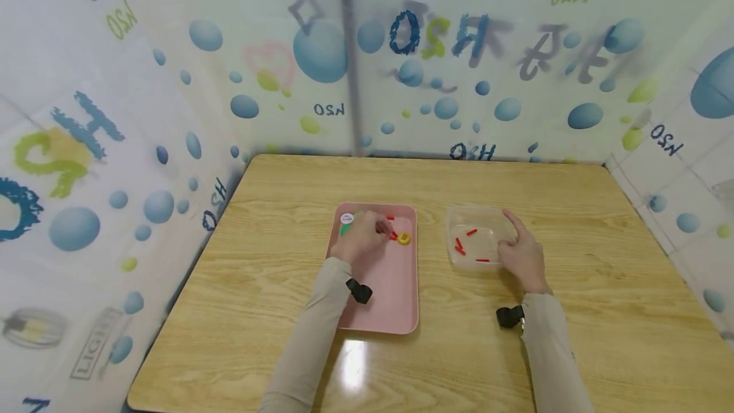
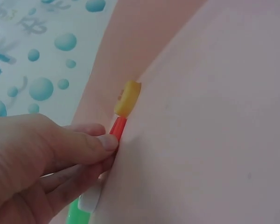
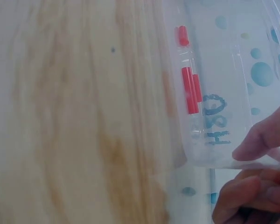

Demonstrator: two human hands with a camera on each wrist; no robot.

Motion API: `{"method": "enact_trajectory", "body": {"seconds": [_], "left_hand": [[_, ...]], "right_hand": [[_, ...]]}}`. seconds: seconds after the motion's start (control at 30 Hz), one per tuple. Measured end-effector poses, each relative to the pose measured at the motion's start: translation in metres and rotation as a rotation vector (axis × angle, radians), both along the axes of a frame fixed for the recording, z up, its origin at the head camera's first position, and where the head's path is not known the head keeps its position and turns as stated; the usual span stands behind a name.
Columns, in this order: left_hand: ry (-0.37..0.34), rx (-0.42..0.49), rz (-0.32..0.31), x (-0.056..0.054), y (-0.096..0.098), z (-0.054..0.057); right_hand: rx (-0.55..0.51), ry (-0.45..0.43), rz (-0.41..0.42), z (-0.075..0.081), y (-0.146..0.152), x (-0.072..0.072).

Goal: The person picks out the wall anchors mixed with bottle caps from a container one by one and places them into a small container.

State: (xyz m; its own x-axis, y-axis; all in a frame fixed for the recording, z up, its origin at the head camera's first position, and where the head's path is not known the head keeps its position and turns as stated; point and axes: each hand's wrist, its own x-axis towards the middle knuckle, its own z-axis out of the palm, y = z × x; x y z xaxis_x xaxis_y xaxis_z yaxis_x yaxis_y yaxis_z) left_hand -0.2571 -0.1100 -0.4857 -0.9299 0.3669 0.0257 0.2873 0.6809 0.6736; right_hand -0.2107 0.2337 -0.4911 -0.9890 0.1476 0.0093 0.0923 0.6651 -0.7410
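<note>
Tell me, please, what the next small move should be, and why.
Perhaps the left hand could release its red stick in the pink tray: the fingers pinch it low there, close by the yellow disc, while the right hand grips the clear container holding more red sticks.

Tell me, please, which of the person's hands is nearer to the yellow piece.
Left. The left hand pinches a red stick over the pink tray, close beside the yellow piece; the right hand is farther off, holding the clear container.
</note>
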Motion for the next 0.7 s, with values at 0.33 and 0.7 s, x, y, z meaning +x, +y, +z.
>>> {"method": "enact_trajectory", "body": {"seconds": [0.33, 0.7], "left_hand": [[-0.021, -0.016, 0.023, 0.004, 0.004, 0.001], [-0.009, 0.096, 0.063, 0.007, 0.007, 0.024]], "right_hand": [[0.003, 0.003, 0.003, -0.001, -0.001, 0.000], [0.002, 0.008, 0.006, -0.006, 0.000, -0.001]]}}
